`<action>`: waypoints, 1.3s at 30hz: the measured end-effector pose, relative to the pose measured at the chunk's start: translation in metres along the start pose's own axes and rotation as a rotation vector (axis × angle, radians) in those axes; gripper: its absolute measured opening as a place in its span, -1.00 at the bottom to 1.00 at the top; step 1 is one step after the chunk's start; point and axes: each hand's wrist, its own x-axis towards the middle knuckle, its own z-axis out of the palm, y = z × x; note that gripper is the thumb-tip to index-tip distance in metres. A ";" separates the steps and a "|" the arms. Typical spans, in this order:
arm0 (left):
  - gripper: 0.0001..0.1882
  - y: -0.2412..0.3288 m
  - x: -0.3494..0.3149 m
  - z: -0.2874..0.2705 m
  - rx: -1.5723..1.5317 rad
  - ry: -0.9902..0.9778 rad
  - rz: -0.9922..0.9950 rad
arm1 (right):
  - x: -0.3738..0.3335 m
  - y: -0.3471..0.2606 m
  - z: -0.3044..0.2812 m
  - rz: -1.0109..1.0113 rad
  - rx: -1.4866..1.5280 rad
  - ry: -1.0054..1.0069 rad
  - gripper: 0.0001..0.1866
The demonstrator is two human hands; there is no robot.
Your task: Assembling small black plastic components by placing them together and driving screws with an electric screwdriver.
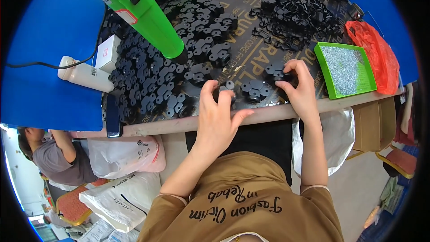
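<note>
At the table's near edge, my left hand (219,114) curls its fingers over a black plastic part (229,86), mostly hidden behind them; its thumb stands apart. My right hand (301,90) pinches another black plastic part (274,71) between thumb and fingers. Between my hands lies a similar black bracket-like part (255,90) with holed tabs and a round piece at its base. A green handheld-style power tool (148,22) with a dark tip hangs upright over the table, left of my hands. Beneath and around it spread many matching black parts (156,80).
A green tray (332,87) of small silvery pieces sits at right, beside a red plastic bag (374,51). Small black pieces (291,15) are heaped at the back. At left are a white bottle (85,75), a white box (107,54) and a phone (113,116). Another person (67,159) sits left.
</note>
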 end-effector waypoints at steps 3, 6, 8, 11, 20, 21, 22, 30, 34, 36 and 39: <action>-0.57 -0.007 0.003 -0.001 -0.244 -0.134 -0.081 | 0.000 -0.005 -0.001 -0.123 0.062 -0.081 -0.57; -0.46 -0.014 0.005 -0.006 -0.320 -0.094 0.029 | 0.000 -0.007 0.000 -0.121 0.028 -0.098 -0.53; -0.43 -0.016 0.005 -0.012 -0.336 -0.119 0.012 | 0.002 -0.010 0.000 -0.089 -0.004 -0.102 -0.52; -0.46 -0.015 0.006 -0.017 -0.361 -0.189 0.044 | 0.006 -0.012 0.003 -0.013 -0.003 -0.048 -0.54; -0.56 -0.014 0.002 -0.006 -0.346 -0.246 0.006 | 0.019 -0.017 0.016 -0.057 0.170 -0.238 -0.66; -0.55 -0.013 0.003 -0.005 -0.328 -0.210 0.027 | 0.018 -0.019 0.016 0.036 0.231 -0.277 -0.70; -0.55 -0.013 0.004 -0.004 -0.329 -0.203 0.022 | 0.017 -0.024 0.019 0.022 0.200 -0.270 -0.70; -0.54 -0.018 0.000 -0.006 -0.259 -0.093 0.010 | 0.037 -0.042 0.043 -0.235 -0.229 -0.308 -0.74; -0.54 -0.018 -0.002 -0.008 -0.181 -0.024 -0.060 | 0.045 -0.038 0.037 -0.185 -0.089 -0.382 -0.78; -0.54 -0.019 -0.001 -0.008 -0.187 -0.018 -0.059 | 0.045 -0.036 0.036 -0.220 -0.078 -0.438 -0.79; -0.56 -0.018 0.001 -0.009 -0.227 -0.041 -0.051 | 0.040 -0.040 0.031 -0.251 -0.023 -0.513 -0.76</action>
